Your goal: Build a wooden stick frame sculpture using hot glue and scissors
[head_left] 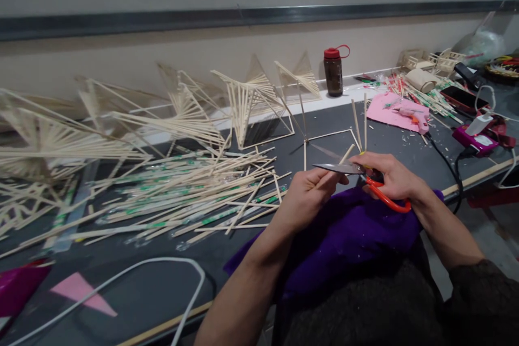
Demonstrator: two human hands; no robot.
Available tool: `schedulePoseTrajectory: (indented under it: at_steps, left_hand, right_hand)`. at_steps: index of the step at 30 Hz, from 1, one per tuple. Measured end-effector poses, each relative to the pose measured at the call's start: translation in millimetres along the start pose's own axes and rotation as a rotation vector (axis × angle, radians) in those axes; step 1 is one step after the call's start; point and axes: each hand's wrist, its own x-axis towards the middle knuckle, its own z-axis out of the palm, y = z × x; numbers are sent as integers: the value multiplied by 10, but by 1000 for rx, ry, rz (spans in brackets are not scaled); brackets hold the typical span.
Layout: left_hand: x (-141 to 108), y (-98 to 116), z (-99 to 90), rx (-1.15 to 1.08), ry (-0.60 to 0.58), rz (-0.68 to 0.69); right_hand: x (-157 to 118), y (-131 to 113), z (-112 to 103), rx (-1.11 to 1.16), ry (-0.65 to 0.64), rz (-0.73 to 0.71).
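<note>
My right hand is closed on a pair of scissors with orange-red handles, its blades parted and pointing left. In my left hand, the fingers are pinched around a thin wooden stick whose end slants up past the blades. Whether the blades touch the stick I cannot tell. Just beyond my right hand, two more wooden sticks stand nearly upright, their lower ends partly hidden. Purple cloth lies beneath both hands, over the lap. A thin square stick frame sits on the table behind the scissors.
Loose sticks and wrappers spread across the left of the dark table. Several fan-shaped stick models line the wall. At the right are a bottle, a glue gun on pink paper, a phone and a purple power strip.
</note>
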Motion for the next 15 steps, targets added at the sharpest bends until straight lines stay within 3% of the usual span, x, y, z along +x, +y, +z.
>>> schedulePoseTrajectory:
  at_steps: [7, 15]
  left_hand:
    - [-19, 66, 2, -183, -73, -165]
    - [-23, 49, -54, -346, -207, -220]
  right_hand:
    - [-2, 16, 3, 12, -8, 2]
    - [7, -38, -11, 35, -27, 17]
